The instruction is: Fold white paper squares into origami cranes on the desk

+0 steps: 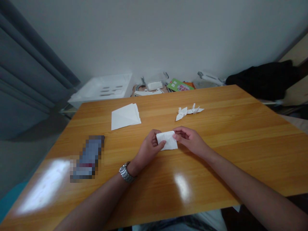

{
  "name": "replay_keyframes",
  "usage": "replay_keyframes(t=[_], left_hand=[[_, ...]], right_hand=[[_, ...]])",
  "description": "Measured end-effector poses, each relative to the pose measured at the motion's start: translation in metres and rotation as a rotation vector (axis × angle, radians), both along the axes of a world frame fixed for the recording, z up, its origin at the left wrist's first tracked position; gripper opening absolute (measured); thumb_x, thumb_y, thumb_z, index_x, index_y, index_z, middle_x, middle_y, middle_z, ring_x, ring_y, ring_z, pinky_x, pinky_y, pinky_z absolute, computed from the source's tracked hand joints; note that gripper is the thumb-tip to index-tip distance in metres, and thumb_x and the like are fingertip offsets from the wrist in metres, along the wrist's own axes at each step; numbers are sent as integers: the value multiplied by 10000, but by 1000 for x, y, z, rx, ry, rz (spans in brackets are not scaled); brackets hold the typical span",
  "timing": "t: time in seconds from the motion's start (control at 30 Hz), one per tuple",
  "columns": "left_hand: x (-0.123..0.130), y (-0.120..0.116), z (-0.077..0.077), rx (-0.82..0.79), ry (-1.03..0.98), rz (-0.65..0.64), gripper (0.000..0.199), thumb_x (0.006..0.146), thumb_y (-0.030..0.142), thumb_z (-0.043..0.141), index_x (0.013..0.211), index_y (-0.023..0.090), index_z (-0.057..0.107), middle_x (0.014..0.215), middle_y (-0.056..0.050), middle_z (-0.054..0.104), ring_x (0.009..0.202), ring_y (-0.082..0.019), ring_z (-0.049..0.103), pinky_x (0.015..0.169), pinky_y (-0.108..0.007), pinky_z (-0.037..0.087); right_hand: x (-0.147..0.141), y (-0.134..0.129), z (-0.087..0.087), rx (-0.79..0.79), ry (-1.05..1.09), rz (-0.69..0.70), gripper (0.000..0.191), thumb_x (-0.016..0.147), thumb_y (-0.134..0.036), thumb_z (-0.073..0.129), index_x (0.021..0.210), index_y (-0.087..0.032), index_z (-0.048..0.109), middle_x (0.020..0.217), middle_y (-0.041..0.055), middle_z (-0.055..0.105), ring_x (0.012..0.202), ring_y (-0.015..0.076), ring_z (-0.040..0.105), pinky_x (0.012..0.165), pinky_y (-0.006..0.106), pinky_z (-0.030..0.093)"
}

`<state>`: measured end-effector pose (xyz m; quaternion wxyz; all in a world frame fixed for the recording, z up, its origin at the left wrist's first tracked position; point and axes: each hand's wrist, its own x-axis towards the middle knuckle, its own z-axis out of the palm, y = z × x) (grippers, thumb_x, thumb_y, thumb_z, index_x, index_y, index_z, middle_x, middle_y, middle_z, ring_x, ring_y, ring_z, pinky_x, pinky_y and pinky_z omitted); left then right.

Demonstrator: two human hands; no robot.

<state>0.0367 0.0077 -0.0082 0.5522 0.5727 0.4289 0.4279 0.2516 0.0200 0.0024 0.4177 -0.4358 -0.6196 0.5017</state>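
my left hand (152, 146) and right hand (189, 139) pinch opposite edges of the small paper (169, 144) between them, seemingly to keep it flat; folded birds (189, 111) sit just beyond my right.

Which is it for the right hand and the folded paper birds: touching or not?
Apart: the head view shows bare wood between the right hand and the folded paper birds lying beyond it.
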Motion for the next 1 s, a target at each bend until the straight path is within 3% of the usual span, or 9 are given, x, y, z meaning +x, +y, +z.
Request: replay_keyframes(t=[0.4,0.73,1.0], left_hand=[[-4,-5,2,209,318,-40,231,878,314,665,1063,198,589,959,-22,655,814,-153,634,721,-245,549],[-4,-7,5,227,345,-52,225,892,313,657,1072,197,590,928,-3,652,773,-137,618,686,-230,523],[-4,-9,5,206,347,-70,223,895,320,656,1068,199,585,902,5,652,750,-135,612,658,-222,509]], right_hand=[[1,-4,3,5,-56,23,259,880,-446,691,971,-204,706,924,44,738,816,202,680,731,311,543],[-1,-4,8,18,-62,16,244,895,-445,668,858,-204,678,786,6,652,717,168,589,649,271,475],[-4,-6,6,-17,7,11,216,892,-423,672,905,-207,681,823,6,651,731,164,581,648,263,463]])
